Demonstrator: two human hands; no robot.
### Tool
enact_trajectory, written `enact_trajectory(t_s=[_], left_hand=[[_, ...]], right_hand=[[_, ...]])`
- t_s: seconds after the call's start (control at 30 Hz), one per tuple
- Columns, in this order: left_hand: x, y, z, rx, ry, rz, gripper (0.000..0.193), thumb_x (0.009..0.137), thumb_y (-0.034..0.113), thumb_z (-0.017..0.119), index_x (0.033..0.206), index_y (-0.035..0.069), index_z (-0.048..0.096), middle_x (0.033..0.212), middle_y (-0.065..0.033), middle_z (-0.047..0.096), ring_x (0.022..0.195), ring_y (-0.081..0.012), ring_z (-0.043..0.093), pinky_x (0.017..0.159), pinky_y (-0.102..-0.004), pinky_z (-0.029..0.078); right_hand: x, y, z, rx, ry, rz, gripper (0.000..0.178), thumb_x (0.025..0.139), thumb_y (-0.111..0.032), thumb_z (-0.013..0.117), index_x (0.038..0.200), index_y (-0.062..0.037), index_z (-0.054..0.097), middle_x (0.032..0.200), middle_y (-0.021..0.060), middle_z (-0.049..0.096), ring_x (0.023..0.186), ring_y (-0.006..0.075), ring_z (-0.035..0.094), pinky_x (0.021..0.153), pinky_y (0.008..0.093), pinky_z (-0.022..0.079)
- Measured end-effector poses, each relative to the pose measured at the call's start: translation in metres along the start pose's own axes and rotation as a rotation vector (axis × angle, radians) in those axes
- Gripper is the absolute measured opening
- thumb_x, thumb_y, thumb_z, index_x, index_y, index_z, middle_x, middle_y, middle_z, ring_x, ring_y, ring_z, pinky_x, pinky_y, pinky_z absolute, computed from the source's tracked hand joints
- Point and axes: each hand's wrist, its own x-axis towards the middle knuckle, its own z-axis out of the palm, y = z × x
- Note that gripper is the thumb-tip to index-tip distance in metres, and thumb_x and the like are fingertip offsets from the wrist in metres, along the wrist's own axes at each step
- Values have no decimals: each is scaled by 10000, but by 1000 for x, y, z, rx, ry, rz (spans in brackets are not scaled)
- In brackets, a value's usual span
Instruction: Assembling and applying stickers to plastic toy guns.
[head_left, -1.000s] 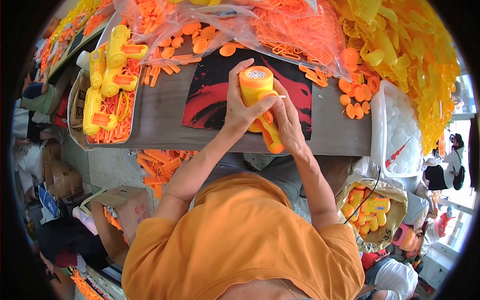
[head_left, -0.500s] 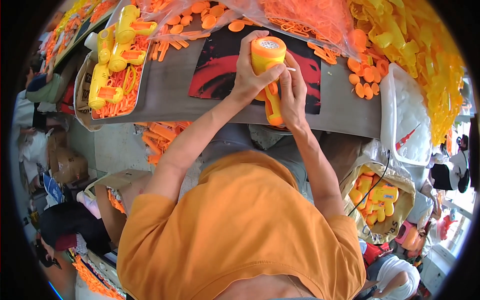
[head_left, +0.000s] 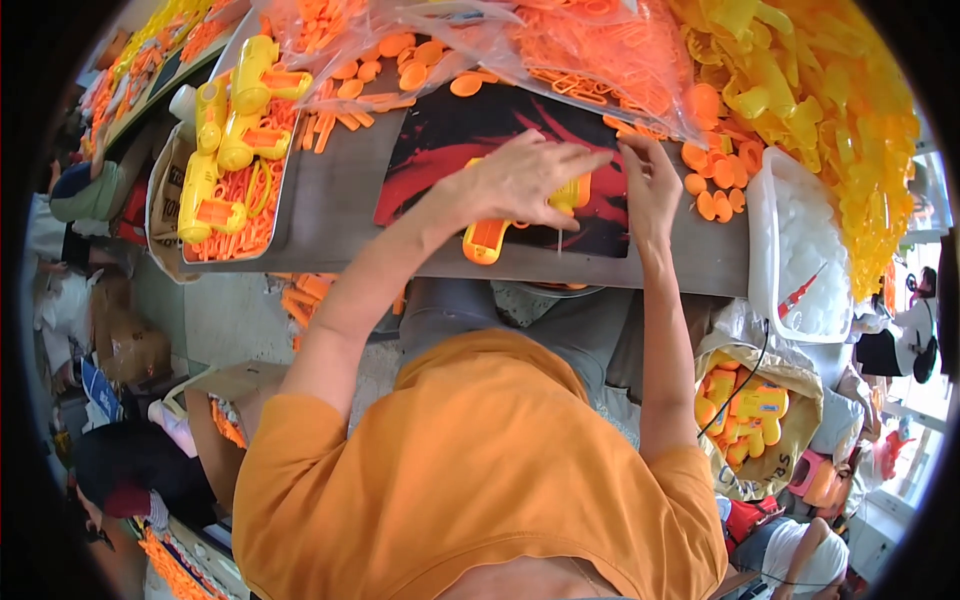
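Note:
A yellow-and-orange toy shaped like a hair dryer point(head_left: 484, 240) lies on its side on a black-and-red mat point(head_left: 420, 150), its orange-trimmed handle toward me. Over its body spreads my left hand point(head_left: 520, 178), fingers apart and thumb down by the toy's side, hiding much of it. A thin pale piece point(head_left: 560, 240) shows below the thumb. At the mat's right edge my right hand point(head_left: 652, 190) reaches to some orange strips point(head_left: 628, 128). Its fingertips are bent together there; what they pinch is too small to make out.
A tray at left holds several finished-looking yellow toys point(head_left: 240, 125) over orange strips. Clear bags of orange parts point(head_left: 600, 50) lie behind the mat. Right are orange discs point(head_left: 715, 170), yellow shells point(head_left: 800, 80), a white bin point(head_left: 765, 260) and a sack of toys point(head_left: 790, 465).
The toy went from upright between both hands to lying on the mat. My left hand has loosened and spread over it; my right hand has left it for the orange strips at the right.

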Motion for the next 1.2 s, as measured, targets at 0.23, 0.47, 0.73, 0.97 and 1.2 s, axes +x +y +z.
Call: enact_trajectory(t_s=[0.23, 0.47, 0.73, 0.97, 1.2], left_hand=[[-61, 4, -7, -37, 229, -205, 587, 858, 265, 661, 1385, 100, 463, 1377, -129, 474, 1214, -307, 484, 1026, -413, 387], [-93, 7, 0, -451, 347, -442, 501, 891, 121, 628, 1370, 90, 484, 1398, -132, 467, 1270, -298, 480, 1041, -363, 404], [-68, 10, 10, -539, 352, -386, 481, 870, 118, 658, 1330, 70, 525, 1366, -145, 500, 1250, -288, 503, 1024, -355, 418], [-50, 17, 24, -572, 456, -374, 492, 835, 176, 708, 1277, 30, 548, 1288, -153, 547, 1201, -299, 535, 1019, -371, 419], [-53, 16, 25, -642, 443, -393, 501, 805, 160, 736, 1256, 25, 563, 1230, -130, 584, 1143, -244, 569, 990, -340, 437]], right_hand=[[84, 38, 23, -664, -94, -404, 168, 828, -117, 644, 984, -58, 663, 945, 98, 680, 927, 286, 622, 804, 406, 452], [105, 49, 42, -968, -282, -469, 224, 795, -202, 681, 981, -84, 639, 961, 78, 635, 1002, 269, 568, 826, 430, 394], [82, 8, 4, -208, -529, 16, 188, 822, -102, 688, 985, -9, 676, 936, 111, 651, 822, 238, 643, 700, 325, 501], [57, 10, 4, -547, -340, -560, 171, 843, -72, 650, 1000, -28, 703, 934, 110, 686, 888, 281, 642, 780, 326, 492], [25, -42, -13, 99, -584, 4, 152, 882, -70, 632, 1013, 6, 639, 915, 36, 631, 831, 116, 591, 773, 264, 449]])
